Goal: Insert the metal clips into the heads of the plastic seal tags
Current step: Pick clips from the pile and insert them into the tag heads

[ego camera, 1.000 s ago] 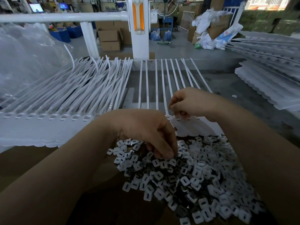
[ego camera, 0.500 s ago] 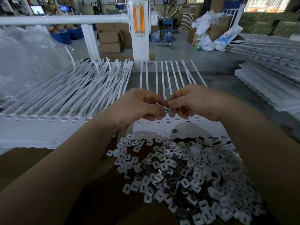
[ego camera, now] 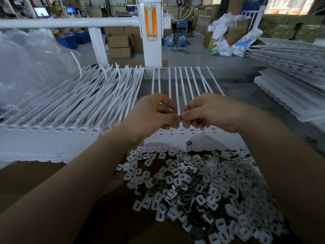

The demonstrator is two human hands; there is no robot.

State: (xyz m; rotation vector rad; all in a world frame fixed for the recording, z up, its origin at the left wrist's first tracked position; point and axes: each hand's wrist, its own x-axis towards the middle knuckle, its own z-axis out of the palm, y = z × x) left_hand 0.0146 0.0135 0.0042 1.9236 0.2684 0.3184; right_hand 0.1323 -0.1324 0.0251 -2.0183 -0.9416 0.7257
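From the head camera, both hands are raised together over the middle of the bench. The left hand (ego camera: 154, 113) has its thumb and forefinger pinched shut, the other fingers curled under. The right hand (ego camera: 209, 111) is pinched the same way, and the two sets of fingertips meet on a small dark metal clip (ego camera: 180, 117) held between them. Which hand carries the clip's weight cannot be told, as both touch it.

Directly below the hands lies a row of white plastic seal tags (ego camera: 177, 136), their slotted heads in a line toward the bench's near side and their thin straps running away toward the far edge. A single loose clip (ego camera: 188, 143) rests on the flat tabs of this row, just below the right hand.

Toward the left side of the bench a much larger batch of tags (ego camera: 70, 111) lies fanned out, heads in a row and straps overlapping. At the near edge, spread between and under the forearms, is a heap of clips (ego camera: 202, 191), white-looking and dark pieces mixed together.

Stacked sheets of tags (ego camera: 290, 95) sit along the right edge. A clear plastic bag (ego camera: 29, 67) bulges at the far left corner, and a white post (ego camera: 152, 32) with orange strips rises behind the far edge.
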